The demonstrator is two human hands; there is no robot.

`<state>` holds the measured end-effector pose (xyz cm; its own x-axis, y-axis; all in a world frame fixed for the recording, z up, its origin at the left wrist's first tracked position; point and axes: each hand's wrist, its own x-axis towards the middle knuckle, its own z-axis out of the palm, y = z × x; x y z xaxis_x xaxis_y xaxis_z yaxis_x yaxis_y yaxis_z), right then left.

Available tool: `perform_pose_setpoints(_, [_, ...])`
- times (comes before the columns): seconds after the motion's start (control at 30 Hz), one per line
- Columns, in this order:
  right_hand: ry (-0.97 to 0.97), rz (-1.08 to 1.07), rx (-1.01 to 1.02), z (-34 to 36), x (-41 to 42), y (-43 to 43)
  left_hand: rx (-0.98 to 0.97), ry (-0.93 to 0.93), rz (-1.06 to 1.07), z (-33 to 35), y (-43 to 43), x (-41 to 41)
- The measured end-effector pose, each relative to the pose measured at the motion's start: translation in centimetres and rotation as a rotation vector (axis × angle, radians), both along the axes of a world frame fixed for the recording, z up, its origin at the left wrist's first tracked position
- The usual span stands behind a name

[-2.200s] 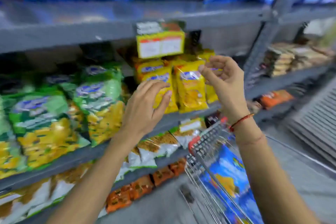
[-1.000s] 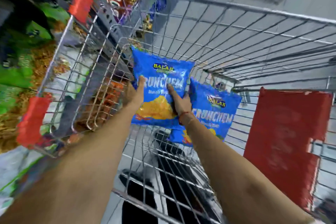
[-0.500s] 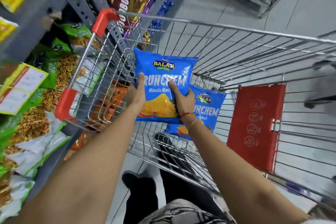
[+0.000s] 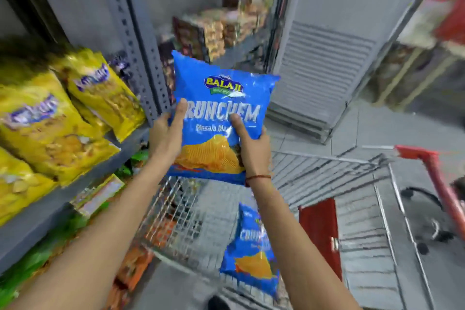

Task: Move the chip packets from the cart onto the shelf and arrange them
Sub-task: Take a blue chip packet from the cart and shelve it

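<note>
Two hands, the left hand and right hand, stay closed on the sides of the blue Crunchem packet, which has risen out of the cart to beside the shelf upright. One second Crunchem packet remains in the cart at 6 o'clock; yellow packets sit at 9 o'clock.

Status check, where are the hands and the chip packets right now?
Left hand and right hand both gripping blue packet, lifted above cart. Second blue packet remains in cart. Shelf upright close on the left.
</note>
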<state>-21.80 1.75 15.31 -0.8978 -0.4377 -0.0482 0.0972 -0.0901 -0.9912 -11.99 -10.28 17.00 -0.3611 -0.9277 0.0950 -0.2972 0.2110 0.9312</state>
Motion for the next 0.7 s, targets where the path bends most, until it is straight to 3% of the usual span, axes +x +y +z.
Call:
perform_pose_setpoints(0.3, [0.292,0.221,-0.383,19.7,4.4,-5.1,-0.422,0.247,0.174,20.7,-2.2,7.6])
perform_pose_setpoints(0.5, [0.397,0.37,-0.533,28.9,9.0,-9.9,-0.439,0.376,0.273,29.2,-3.9,13.8])
perform_pose_setpoints(0.7, [0.433,0.553,-0.587,33.4,14.9,-16.6,-0.453,0.45,0.44,32.4,-7.8,20.5])
